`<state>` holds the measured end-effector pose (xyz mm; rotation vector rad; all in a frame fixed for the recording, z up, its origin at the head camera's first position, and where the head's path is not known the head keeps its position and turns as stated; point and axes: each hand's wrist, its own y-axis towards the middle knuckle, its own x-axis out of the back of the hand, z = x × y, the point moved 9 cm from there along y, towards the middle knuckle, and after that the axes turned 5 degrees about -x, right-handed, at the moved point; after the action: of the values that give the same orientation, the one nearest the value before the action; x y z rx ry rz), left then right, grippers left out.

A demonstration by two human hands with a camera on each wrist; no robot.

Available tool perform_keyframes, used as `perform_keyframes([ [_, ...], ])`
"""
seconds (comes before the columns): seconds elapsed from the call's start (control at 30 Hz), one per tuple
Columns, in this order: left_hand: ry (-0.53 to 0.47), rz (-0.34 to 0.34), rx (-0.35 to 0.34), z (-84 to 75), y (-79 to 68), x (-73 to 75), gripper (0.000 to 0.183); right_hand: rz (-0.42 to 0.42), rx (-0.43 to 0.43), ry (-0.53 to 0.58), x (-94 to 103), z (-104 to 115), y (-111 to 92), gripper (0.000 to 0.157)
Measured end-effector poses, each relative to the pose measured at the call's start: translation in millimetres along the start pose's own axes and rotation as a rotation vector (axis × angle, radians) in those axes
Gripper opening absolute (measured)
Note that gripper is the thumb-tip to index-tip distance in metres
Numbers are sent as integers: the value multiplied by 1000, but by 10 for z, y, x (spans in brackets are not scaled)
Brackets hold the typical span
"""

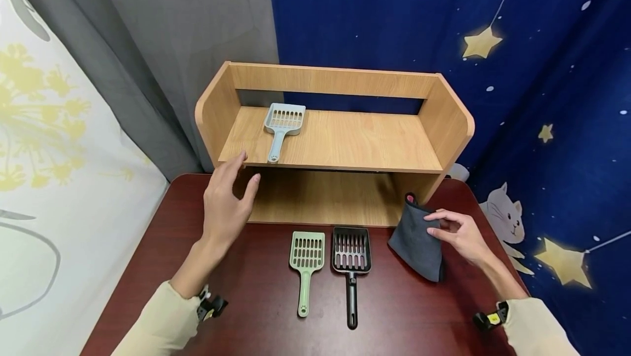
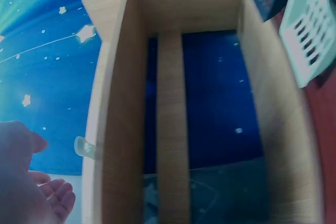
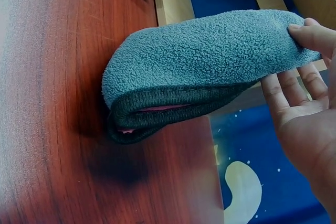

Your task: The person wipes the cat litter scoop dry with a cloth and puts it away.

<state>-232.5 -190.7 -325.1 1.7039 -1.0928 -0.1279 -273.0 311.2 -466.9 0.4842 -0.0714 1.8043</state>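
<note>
head: the left hand [image 1: 227, 202], fingers loosely spread, is near the blue scoop [image 1: 284, 124] on the wooden shelf [image 1: 355, 139]; the right hand [image 1: 460, 233] pinches a grey cloth [image 1: 414, 243] over the table [image 1: 251, 296]. left wrist: the left hand is beside the shelf. right wrist: thumb and fingers grip the cloth's end.

Slate grey for you on the cloth [image 1: 418, 243], black along its trim [image 3: 173, 95], pink peeking from inside! You've a pale green scoop [image 1: 305, 272], a black scoop [image 1: 351, 276], a powder-blue scoop [image 1: 280, 135]; tan woodgrain on your shelf [image 1: 355, 137], deep reddish brown on your counter [image 1: 251, 290], cream on your sleeves [image 1: 537, 326], and yellow stars [image 1: 482, 44] and white dots [image 1: 490, 89] across the blue curtain [image 1: 370, 16]!
</note>
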Motion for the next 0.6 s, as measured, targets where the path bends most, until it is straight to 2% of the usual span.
perform_keyframes([
  [0.2,-17,0,25,59,-414,-37,48,-13,4,-10,6,69,-24,26],
  [0.33,-4,31,48,101,-665,-141,50,-13,6,-13,-10,118,-38,25],
  [0.43,-1,94,100,143,-844,-271,52,-11,24,-28,-31,175,-44,25],
  [0.6,19,252,251,257,-1171,-537,65,-8,56,-57,-87,289,-47,26],
])
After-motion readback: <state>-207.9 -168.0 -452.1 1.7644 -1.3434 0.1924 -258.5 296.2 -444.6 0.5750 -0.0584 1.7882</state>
